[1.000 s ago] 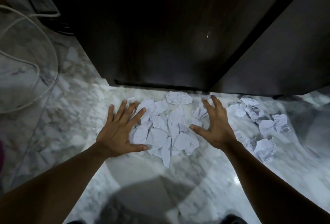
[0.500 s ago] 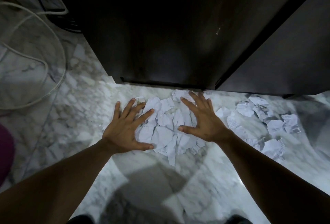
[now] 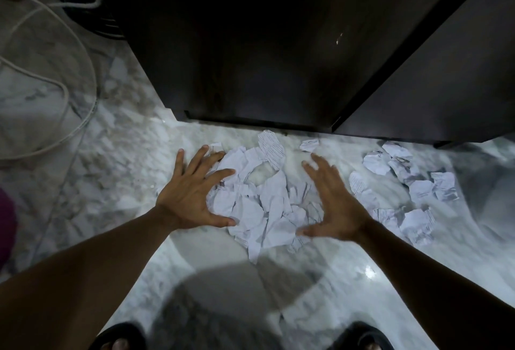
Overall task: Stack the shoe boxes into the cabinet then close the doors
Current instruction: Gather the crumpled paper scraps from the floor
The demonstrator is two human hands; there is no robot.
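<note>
A dark brown cabinet fills the top of the view, its doors shut and meeting at a slanted seam on the right. No shoe box is visible. On the marble floor just in front of it lies a heap of torn white paper scraps. My left hand rests flat with spread fingers on the heap's left edge. My right hand, fingers spread and slightly blurred, flanks the heap's right side. Neither hand holds anything.
More crumpled paper scraps lie to the right of my right hand. White cables loop over the floor at the left, beside the cabinet's corner. Two black sandals show at the bottom edge. Something purple sits at the far left.
My right hand slid off the middle of the heap back to its right side. The scraps have bunched closer together between the hands. My left hand stayed put.
</note>
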